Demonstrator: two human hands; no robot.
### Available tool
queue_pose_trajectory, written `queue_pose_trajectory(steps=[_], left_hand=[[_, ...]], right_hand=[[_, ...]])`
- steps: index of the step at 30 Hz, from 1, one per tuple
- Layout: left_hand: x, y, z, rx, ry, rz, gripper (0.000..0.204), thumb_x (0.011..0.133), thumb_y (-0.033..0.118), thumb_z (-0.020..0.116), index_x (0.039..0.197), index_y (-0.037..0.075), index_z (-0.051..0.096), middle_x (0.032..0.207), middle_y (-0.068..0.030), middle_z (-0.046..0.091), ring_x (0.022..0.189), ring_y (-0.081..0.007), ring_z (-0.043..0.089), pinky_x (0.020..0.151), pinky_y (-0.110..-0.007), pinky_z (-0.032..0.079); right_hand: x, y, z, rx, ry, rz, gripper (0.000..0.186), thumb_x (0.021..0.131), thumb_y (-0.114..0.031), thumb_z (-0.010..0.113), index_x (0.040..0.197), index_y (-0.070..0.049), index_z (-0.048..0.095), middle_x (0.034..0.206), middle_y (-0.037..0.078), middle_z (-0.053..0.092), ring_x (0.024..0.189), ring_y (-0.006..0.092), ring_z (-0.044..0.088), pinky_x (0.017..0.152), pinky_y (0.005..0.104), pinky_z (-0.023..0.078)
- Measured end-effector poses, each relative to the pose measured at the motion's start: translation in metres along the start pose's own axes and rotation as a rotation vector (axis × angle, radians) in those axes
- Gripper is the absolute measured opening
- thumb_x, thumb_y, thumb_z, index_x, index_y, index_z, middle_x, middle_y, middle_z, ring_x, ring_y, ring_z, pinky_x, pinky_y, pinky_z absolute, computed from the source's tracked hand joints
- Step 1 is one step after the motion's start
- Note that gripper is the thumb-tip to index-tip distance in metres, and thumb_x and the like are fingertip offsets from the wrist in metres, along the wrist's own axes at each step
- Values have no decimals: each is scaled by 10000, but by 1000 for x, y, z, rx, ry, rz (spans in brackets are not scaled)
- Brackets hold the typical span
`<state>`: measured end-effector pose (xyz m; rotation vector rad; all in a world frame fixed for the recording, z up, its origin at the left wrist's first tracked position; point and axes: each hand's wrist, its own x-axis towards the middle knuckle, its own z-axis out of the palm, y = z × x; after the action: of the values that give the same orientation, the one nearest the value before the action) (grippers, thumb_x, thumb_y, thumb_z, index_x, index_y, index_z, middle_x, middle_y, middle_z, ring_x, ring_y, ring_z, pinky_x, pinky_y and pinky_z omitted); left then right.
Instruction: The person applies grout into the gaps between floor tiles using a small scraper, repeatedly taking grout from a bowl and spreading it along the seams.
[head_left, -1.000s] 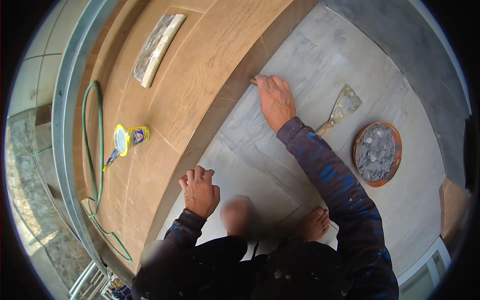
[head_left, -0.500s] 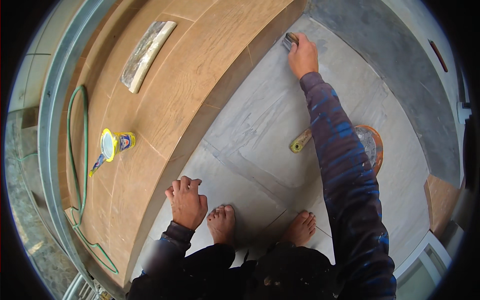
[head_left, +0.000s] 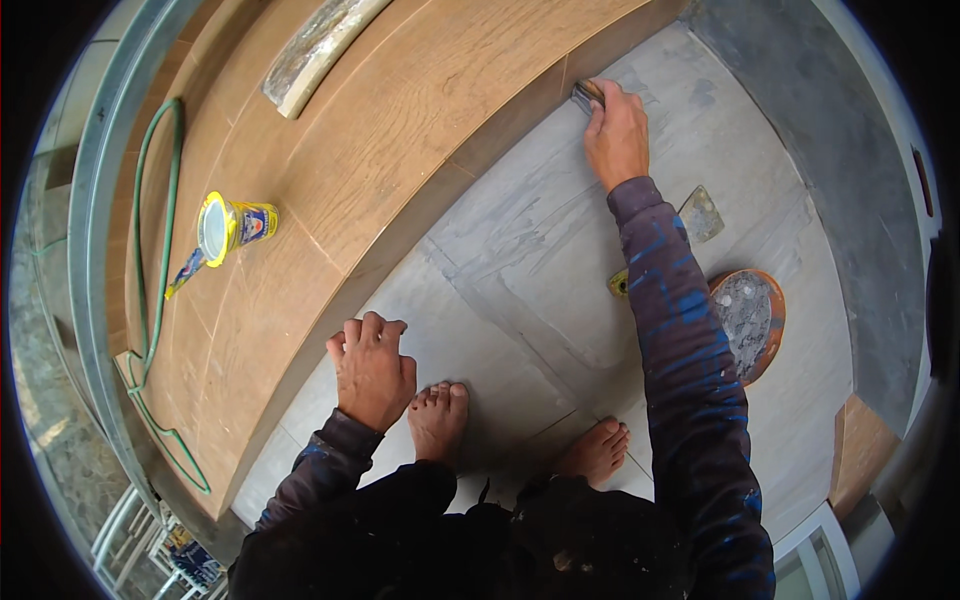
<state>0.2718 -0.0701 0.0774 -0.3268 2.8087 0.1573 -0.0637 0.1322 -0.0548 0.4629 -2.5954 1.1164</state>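
"So, where's the right hand (head_left: 618,135)?"

"Up at the foot of the step (head_left: 430,110), closed round a tool (head_left: 588,94) with a dark, flat end. I can't tell whether that end touches the step's face."

"And the left hand (head_left: 372,375)?"

"Lower down, near the step's edge, fingers half bent and slightly spread. Its back faces up, so I can't tell whether the palm holds anything."

"Which way does that edge run?"

"On a long curved slant from lower left to upper right, passing just beyond both hands."

"How much room to move?"

"A wide stretch of streaked grey floor (head_left: 540,230) lies between the hands. It's tighter on the right: the sleeve (head_left: 685,330) crosses over the knife (head_left: 702,214), hiding part of it, and just beside the sleeve sits the bowl (head_left: 778,330) of grey mix (head_left: 745,310). Both feet (head_left: 437,420) are bare and set apart, the left one just beside the left hand in this view."

"Any writing?"

"On the step stands a tub (head_left: 228,240) with a yellow rim. Its yellow-and-blue label (head_left: 258,222) carries print too small to read. Farther left is a green hose (head_left: 178,150); near the top lies a pale-edged board (head_left: 325,50)."
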Motion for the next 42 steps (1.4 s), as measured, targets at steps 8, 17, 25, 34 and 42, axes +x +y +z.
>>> queue_pose_trajectory(steps=[8, 17, 25, 34, 42], left_hand=[[-7, 3, 2, 13, 35, 26, 392, 764, 59, 643, 1153, 75, 688, 1109, -120, 592, 1082, -316, 523, 953, -489, 366], [-17, -2, -3, 19, 95, 48, 379, 768, 69, 637, 1143, 86, 693, 1098, -114, 598, 1070, -312, 525, 945, -488, 368], [-42, -9, -1, 1, 149, -7, 380, 769, 75, 628, 1141, 89, 704, 1088, -108, 604, 1063, -307, 526, 945, -479, 365], [-85, -35, -9, -198, 156, -190, 354, 791, 92, 628, 1133, 94, 717, 1062, -99, 617, 1055, -304, 533, 952, -477, 369], [-133, -57, 7, -399, 145, -350, 384, 790, 38, 590, 1150, 107, 704, 1015, -77, 609, 1024, -285, 527, 909, -450, 352]], right_hand=[[-74, -61, 28, 47, 43, -46, 376, 870, 41, 653, 1240, -28, 631, 1148, 118, 721, 1113, 340, 610, 957, 467, 470], [-138, -130, 33, 130, -143, -98, 396, 859, 39, 646, 1246, -32, 607, 1143, 106, 694, 1110, 306, 595, 946, 450, 466], [-194, -169, 44, 199, -187, -222, 416, 854, 40, 644, 1266, -12, 610, 1185, 131, 710, 1121, 331, 598, 969, 468, 465], [-162, -114, -2, 1073, -377, 563, 283, 984, 10, 634, 1265, 43, 623, 1153, 119, 742, 1013, 121, 682, 891, 274, 529], [-128, -117, -9, 493, -549, -13, 332, 929, 54, 638, 1246, -39, 670, 1159, 118, 749, 1087, 239, 709, 972, 315, 521]])
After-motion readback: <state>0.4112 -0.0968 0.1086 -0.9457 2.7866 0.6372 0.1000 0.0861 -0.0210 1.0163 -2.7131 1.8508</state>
